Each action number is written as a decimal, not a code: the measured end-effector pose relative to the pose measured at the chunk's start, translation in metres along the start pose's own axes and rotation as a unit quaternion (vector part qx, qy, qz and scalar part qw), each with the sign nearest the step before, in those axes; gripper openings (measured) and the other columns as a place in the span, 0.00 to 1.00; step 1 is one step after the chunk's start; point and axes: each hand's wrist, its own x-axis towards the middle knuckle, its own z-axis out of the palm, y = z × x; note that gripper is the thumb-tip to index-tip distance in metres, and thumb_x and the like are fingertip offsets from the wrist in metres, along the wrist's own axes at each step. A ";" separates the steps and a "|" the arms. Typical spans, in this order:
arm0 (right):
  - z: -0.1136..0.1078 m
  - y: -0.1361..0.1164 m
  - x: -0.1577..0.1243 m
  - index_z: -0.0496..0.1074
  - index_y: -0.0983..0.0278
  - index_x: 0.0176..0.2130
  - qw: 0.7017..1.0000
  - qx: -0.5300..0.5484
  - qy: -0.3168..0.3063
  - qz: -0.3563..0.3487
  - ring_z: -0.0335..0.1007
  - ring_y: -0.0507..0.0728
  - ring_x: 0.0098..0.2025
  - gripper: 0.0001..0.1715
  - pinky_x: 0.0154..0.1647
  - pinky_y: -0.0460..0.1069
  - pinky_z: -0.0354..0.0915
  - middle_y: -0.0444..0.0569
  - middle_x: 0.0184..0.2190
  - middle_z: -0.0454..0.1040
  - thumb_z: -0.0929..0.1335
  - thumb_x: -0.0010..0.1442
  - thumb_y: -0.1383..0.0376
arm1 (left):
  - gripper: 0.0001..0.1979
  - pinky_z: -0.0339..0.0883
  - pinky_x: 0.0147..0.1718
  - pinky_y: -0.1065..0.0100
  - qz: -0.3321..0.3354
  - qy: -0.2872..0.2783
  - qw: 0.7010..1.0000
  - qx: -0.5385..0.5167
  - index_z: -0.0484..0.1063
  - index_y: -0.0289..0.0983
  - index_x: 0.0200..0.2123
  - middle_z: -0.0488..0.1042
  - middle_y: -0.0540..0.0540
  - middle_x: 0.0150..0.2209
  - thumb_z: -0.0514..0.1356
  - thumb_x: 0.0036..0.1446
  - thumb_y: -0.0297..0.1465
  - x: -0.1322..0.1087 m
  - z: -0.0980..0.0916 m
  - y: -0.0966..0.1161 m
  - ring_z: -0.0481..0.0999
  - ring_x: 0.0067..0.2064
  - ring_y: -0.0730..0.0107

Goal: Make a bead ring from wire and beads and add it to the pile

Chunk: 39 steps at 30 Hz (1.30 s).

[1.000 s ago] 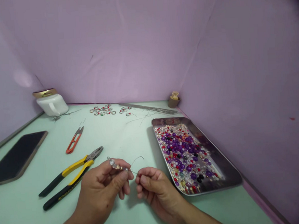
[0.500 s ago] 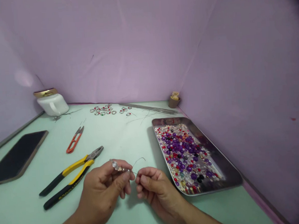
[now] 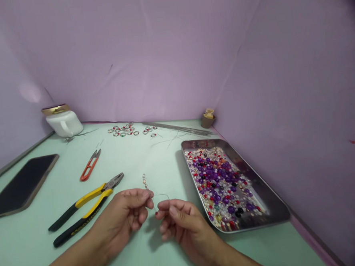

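In the head view, everything is lying around one landmark, the metal tray (image 3: 252, 176) of loose beads (image 3: 216, 172). The left hand (image 3: 122, 214) is hovering well left of the tray's near half, its thumb and forefinger pinching the lower end of a short beaded strand (image 3: 144, 181). The right hand (image 3: 187, 224) is working just left of the tray's near end, fingers curling inward around a red bead (image 3: 156, 213), which is showing at the fingertips; whether they are gripping the bead or only steadying it, I cannot tell. A fine wire (image 3: 161, 194) is curving out between the two hands, left of the tray.

The strand is what is changing: half a second ago it was slanting along the left fingers, and now it is standing up beyond the fingertips, farther left of the tray than the red bead. The left hand is also turning, and the red bead is coming into plain sight. To my eye, the strung beads are now sitting out of the way, leaving the wire and the red bead as the part being handled.

Farther left of the tray, pliers (image 3: 107, 186) are lying with handles apart, and orange snips (image 3: 92, 166) are resting beyond them. Small beaded rings (image 3: 123, 131) are lying in a group beyond the tray and to its left.
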 end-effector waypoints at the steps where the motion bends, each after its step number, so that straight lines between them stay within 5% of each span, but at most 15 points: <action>1: 0.000 0.000 0.001 0.72 0.71 0.33 1.000 0.006 0.009 0.001 0.69 0.48 0.23 0.12 0.24 0.43 0.68 0.49 0.25 0.74 0.70 0.48 0.65 | 0.06 0.45 0.09 0.81 -0.011 -0.002 1.000 0.007 0.68 0.31 0.20 0.67 0.52 0.17 0.59 0.45 0.28 0.000 0.000 0.001 0.56 0.13 0.85; 8: 0.002 -0.001 0.003 0.67 0.67 0.34 0.998 0.032 0.045 -0.010 0.67 0.48 0.22 0.13 0.22 0.44 0.67 0.45 0.26 0.71 0.70 0.44 0.72 | 0.09 0.38 0.10 0.77 -0.029 -0.063 0.977 0.203 0.66 0.33 0.17 0.69 0.51 0.17 0.58 0.44 0.32 -0.009 -0.005 0.018 0.52 0.11 0.85; 13: 0.001 -0.007 -0.001 0.68 0.68 0.31 0.995 -0.097 0.007 -0.004 0.68 0.51 0.26 0.14 0.22 0.46 0.67 0.48 0.26 0.71 0.70 0.46 0.61 | 0.05 0.44 0.13 0.75 -0.084 -0.190 0.875 0.437 0.68 0.35 0.15 0.64 0.53 0.13 0.54 0.38 0.25 -0.025 -0.006 0.029 0.54 0.14 0.80; 17: 0.001 -0.004 -0.009 0.70 0.72 0.25 0.953 -0.271 -0.063 0.120 0.63 0.47 0.16 0.21 0.17 0.42 0.62 0.44 0.16 0.68 0.72 0.41 0.55 | 0.05 0.48 0.15 0.75 -0.097 -0.232 0.799 0.546 0.67 0.36 0.15 0.62 0.54 0.13 0.54 0.36 0.25 -0.034 0.000 0.028 0.58 0.18 0.76; 20: 0.003 0.000 -0.014 0.71 0.73 0.24 0.924 -0.305 -0.100 0.206 0.63 0.45 0.15 0.21 0.16 0.40 0.60 0.44 0.15 0.68 0.72 0.41 0.56 | 0.04 0.49 0.14 0.75 -0.092 -0.246 0.769 0.582 0.66 0.36 0.15 0.61 0.54 0.13 0.54 0.36 0.25 -0.034 0.002 0.027 0.59 0.17 0.76; 23: 0.004 0.003 -0.013 0.71 0.73 0.24 0.931 -0.263 -0.104 0.232 0.65 0.46 0.15 0.20 0.15 0.41 0.62 0.45 0.15 0.69 0.72 0.41 0.56 | 0.06 0.50 0.13 0.75 -0.082 -0.250 0.784 0.562 0.67 0.35 0.15 0.60 0.54 0.12 0.54 0.39 0.27 -0.031 0.000 0.029 0.59 0.16 0.76; 25: 0.003 0.002 -0.010 0.71 0.73 0.24 0.952 -0.214 -0.084 0.200 0.66 0.48 0.15 0.19 0.15 0.41 0.63 0.45 0.15 0.70 0.72 0.42 0.57 | 0.08 0.50 0.14 0.75 -0.041 -0.214 0.840 0.497 0.70 0.35 0.18 0.64 0.53 0.14 0.55 0.43 0.30 -0.029 -0.002 0.034 0.59 0.16 0.77; 27: 0.003 0.001 -0.006 0.71 0.72 0.25 0.977 -0.159 -0.039 0.136 0.66 0.48 0.15 0.17 0.14 0.41 0.63 0.45 0.16 0.70 0.72 0.43 0.58 | 0.09 0.47 0.13 0.76 0.049 -0.120 0.914 0.385 0.72 0.36 0.27 0.71 0.50 0.23 0.56 0.46 0.33 -0.025 -0.005 0.041 0.55 0.16 0.81; 29: 0.003 -0.001 -0.003 0.72 0.70 0.27 0.992 -0.109 0.023 0.067 0.66 0.47 0.16 0.14 0.15 0.41 0.64 0.44 0.17 0.71 0.71 0.45 0.60 | 0.09 0.44 0.13 0.76 0.155 0.008 0.953 0.259 0.72 0.38 0.33 0.73 0.49 0.32 0.57 0.46 0.33 -0.022 -0.009 0.048 0.52 0.15 0.84; 32: 0.007 -0.002 -0.001 0.72 0.69 0.27 0.993 -0.068 0.094 0.008 0.67 0.47 0.18 0.13 0.17 0.40 0.65 0.45 0.19 0.73 0.71 0.45 0.60 | 0.06 0.46 0.15 0.76 0.228 0.113 0.949 0.183 0.72 0.38 0.28 0.71 0.51 0.28 0.60 0.43 0.30 -0.017 -0.011 0.050 0.53 0.17 0.82; 35: 0.010 -0.001 0.000 0.72 0.70 0.27 0.990 -0.071 0.120 -0.018 0.68 0.48 0.19 0.15 0.17 0.41 0.65 0.47 0.21 0.74 0.72 0.44 0.59 | 0.06 0.51 0.17 0.75 0.212 0.123 0.934 0.260 0.73 0.37 0.26 0.67 0.53 0.19 0.62 0.42 0.33 -0.017 -0.005 0.044 0.57 0.19 0.78; 39: 0.011 0.004 -0.002 0.73 0.70 0.29 0.986 -0.108 0.122 -0.027 0.69 0.49 0.20 0.16 0.21 0.43 0.66 0.49 0.22 0.75 0.72 0.44 0.59 | 0.08 0.59 0.25 0.73 0.205 0.110 0.900 0.369 0.74 0.38 0.26 0.72 0.51 0.24 0.62 0.41 0.36 -0.020 0.011 0.032 0.66 0.25 0.72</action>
